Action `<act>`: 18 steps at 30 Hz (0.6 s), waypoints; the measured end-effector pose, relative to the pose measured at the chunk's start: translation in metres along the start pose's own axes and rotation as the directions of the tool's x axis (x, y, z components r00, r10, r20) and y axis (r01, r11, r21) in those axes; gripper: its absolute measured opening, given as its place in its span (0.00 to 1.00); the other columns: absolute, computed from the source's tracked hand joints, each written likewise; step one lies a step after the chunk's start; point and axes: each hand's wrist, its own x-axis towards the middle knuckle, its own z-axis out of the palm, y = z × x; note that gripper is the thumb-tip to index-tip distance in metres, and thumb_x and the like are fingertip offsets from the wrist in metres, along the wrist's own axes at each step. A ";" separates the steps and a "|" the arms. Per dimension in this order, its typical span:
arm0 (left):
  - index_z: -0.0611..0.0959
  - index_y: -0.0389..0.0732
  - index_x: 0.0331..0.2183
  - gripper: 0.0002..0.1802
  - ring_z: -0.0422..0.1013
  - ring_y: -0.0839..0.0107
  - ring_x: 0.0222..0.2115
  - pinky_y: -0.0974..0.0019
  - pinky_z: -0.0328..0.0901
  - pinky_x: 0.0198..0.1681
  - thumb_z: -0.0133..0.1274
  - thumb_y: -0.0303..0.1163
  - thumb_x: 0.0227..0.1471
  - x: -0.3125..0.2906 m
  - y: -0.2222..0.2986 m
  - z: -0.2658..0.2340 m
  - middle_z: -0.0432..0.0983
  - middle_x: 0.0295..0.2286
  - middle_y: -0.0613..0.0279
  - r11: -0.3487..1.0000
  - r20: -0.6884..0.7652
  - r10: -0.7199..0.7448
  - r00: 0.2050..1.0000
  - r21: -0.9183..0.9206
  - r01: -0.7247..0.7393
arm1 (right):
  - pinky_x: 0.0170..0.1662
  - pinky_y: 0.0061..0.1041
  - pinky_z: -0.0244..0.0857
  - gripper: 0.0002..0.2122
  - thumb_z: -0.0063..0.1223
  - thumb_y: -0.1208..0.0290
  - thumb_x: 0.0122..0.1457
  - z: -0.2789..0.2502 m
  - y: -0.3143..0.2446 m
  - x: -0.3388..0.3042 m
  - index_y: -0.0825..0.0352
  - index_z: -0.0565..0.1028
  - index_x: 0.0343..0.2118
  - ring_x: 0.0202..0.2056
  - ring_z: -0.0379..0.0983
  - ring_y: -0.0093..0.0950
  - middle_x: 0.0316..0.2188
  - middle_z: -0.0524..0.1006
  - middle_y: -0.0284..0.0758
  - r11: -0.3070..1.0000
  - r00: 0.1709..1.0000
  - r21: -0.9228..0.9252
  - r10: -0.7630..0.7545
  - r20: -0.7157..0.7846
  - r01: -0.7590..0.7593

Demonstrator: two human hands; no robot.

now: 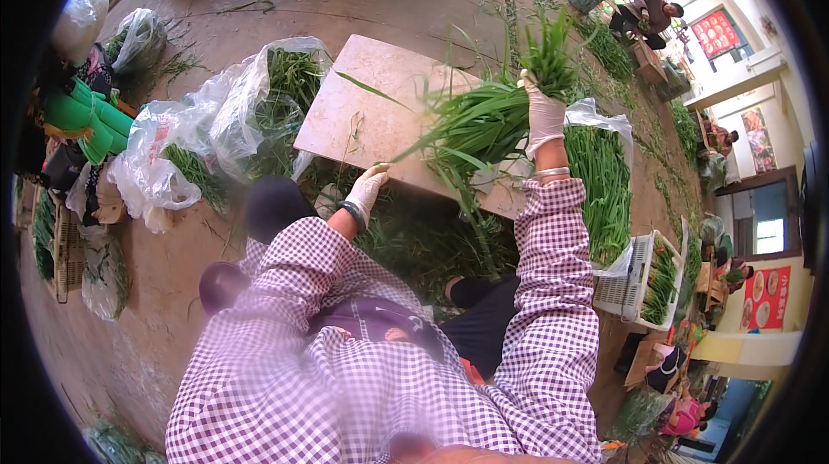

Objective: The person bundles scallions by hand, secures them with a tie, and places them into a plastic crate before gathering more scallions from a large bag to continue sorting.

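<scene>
Gripping greens (488, 123): right hand (546, 114), fingers wrapped; left hand (370, 187), finger closure indiscernible. Bag (235, 118) and crate (615, 284) contain leaves (660, 281).

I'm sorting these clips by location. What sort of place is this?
Probably a produce market or shared vegetable yard: a bunch of greens is held over a low table, plastic bags and a white crate hold more, and other people sit farther off.
</scene>
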 end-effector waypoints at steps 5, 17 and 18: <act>0.71 0.40 0.53 0.26 0.59 0.69 0.53 0.63 0.51 0.57 0.46 0.43 0.55 -0.016 0.001 0.001 0.67 0.51 0.62 0.998 -0.033 -0.016 0.999 -0.055 0.014 | 0.35 0.21 0.64 0.10 0.67 0.64 0.47 -0.005 -0.056 -0.036 0.66 0.80 0.23 0.27 0.67 0.18 0.26 0.77 0.26 0.892 0.875 0.241 0.432 -0.217 -0.381; 0.71 0.43 0.52 0.38 0.69 0.67 0.43 0.54 0.64 0.46 0.34 0.64 0.56 -0.102 0.086 0.016 0.71 0.48 0.61 0.826 0.341 -0.174 0.924 -0.460 0.325 | 0.35 0.27 0.71 0.08 0.56 0.66 0.58 -0.090 -0.082 -0.110 0.66 0.76 0.33 0.28 0.72 0.24 0.26 0.76 0.32 0.672 0.802 0.658 0.573 -0.169 -0.341; 0.71 0.42 0.52 0.36 0.69 0.67 0.44 0.55 0.63 0.47 0.36 0.62 0.56 -0.102 0.079 0.017 0.71 0.47 0.61 0.840 0.396 -0.102 0.913 -0.458 0.292 | 0.35 0.28 0.72 0.08 0.56 0.66 0.57 -0.092 -0.085 -0.112 0.66 0.76 0.33 0.29 0.73 0.25 0.24 0.74 0.31 0.660 0.784 0.702 0.573 -0.240 -0.267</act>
